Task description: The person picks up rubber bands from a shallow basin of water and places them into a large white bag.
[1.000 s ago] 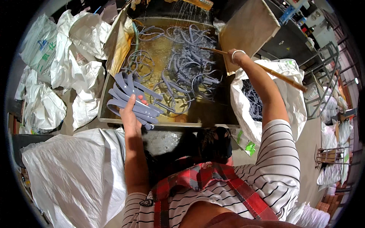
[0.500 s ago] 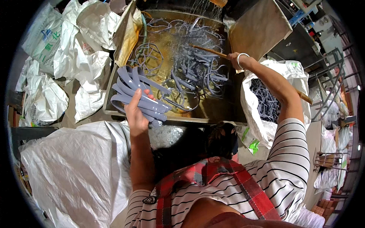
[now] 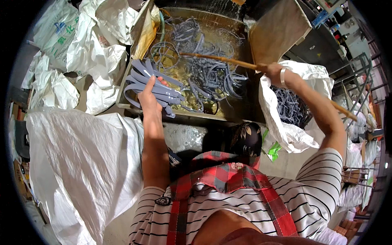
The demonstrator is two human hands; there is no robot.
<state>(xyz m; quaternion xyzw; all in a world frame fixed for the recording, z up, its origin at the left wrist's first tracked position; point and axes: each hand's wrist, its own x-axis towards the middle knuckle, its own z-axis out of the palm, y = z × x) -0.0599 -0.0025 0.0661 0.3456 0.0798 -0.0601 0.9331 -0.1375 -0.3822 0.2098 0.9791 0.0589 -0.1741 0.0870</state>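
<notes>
My left hand (image 3: 151,96) grips a bundle of wet grey rubber strips (image 3: 141,87), looped at one end, above the near left corner of a metal tank (image 3: 192,113). In my right hand (image 3: 277,73) is a long wooden stick (image 3: 228,60), reaching left across the tank, its back end passing under my forearm. Tangled grey strips (image 3: 208,69) lie in the tank's shallow yellowish water. Whether the stick's tip touches the strips or the water, I cannot tell.
An open white sack (image 3: 265,110) full of grey strips (image 3: 288,106) stands right of the tank. Crumpled white sacks (image 3: 104,53) lie left, and a large white sheet (image 3: 81,163) covers something near me. A tan board (image 3: 277,32) leans at the tank's far right; water falls at the back.
The stick has swung left across the tank, and strips have shifted toward the back. My right hand has moved right. My left hand still holds its bundle, a little higher in view.
</notes>
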